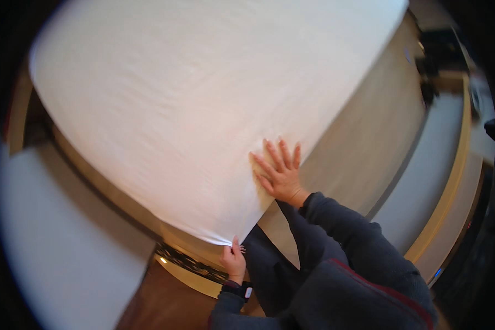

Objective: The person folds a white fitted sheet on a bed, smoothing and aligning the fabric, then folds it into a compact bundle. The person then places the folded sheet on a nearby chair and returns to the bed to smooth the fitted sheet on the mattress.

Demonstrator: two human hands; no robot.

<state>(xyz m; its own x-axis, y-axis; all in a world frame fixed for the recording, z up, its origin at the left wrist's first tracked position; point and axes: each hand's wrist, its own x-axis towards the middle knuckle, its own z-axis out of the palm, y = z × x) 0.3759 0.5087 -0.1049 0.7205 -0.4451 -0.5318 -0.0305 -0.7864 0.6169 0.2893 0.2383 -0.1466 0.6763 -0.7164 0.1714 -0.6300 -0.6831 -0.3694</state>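
Note:
A white sheet (181, 107) lies spread over a broad bed or mattress in front of me, with shallow wrinkles across it. At the near corner, my left hand (233, 259) pinches the sheet's edge between thumb and fingers, drawing the cloth into tight folds. My right hand (281, 175) rests palm down on the sheet near its right edge, fingers spread. It grips nothing. A dark wristband with a small pale face (248, 293) sits on my left wrist. What lies under the sheet's corner is hidden.
Pale floor (66, 239) stretches along the left, meeting a brown surface (169, 297) below. A beige surface (363, 123) borders the sheet on the right. Farther right runs a long yellowish wooden edge (449, 194). Dark items (431, 78) at the upper right are blurred.

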